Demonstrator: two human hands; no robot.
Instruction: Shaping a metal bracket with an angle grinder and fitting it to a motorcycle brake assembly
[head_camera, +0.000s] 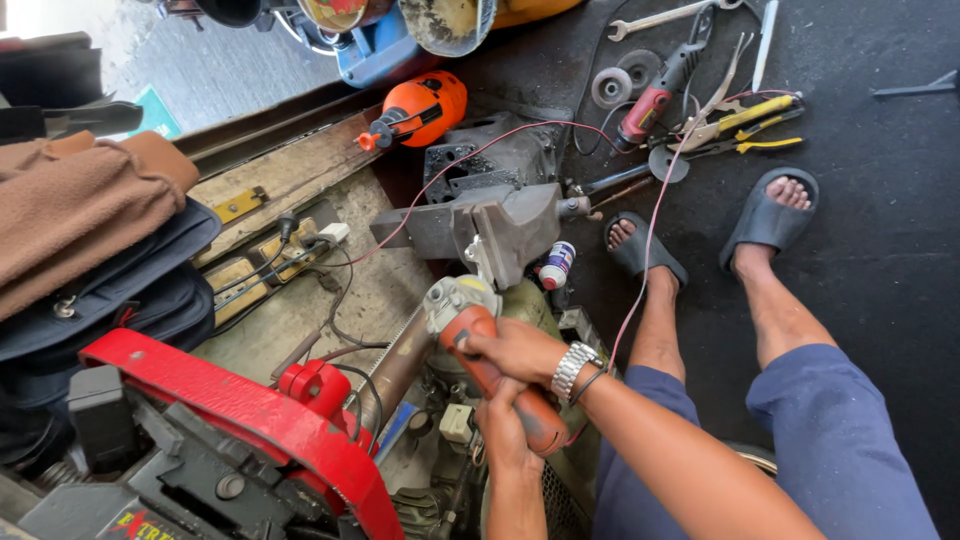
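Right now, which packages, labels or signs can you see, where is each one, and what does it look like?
Small can: stands on the dark floor beside the grey vise; cylinder, white with red and blue bands.
Printed label: on the red machine frame, bottom left; red and yellow print on black.
Teal sheet: on the ground, upper left; flat, partly hidden.

The red frame (240, 410) at lower left runs out past the bottom edge, the angle grinder (490, 350)'s disc is hidden behind its grey head, the left hand (505, 430) is partly covered by the grinder's orange body, and the containers (400, 20) at top centre are cut by the frame's upper edge.
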